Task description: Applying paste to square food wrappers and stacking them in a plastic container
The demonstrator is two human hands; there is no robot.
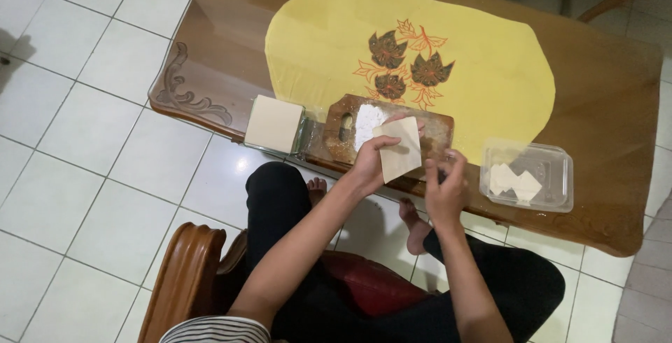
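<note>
Fingers (392,141) of the left hand (369,164) around a thin square dough sheet (400,150), right hand (446,189) loosely curled above the floury wooden board (329,140).

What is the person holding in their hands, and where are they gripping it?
The left hand holds a thin square dough sheet by its lower left edge. The right hand seems empty.
</note>
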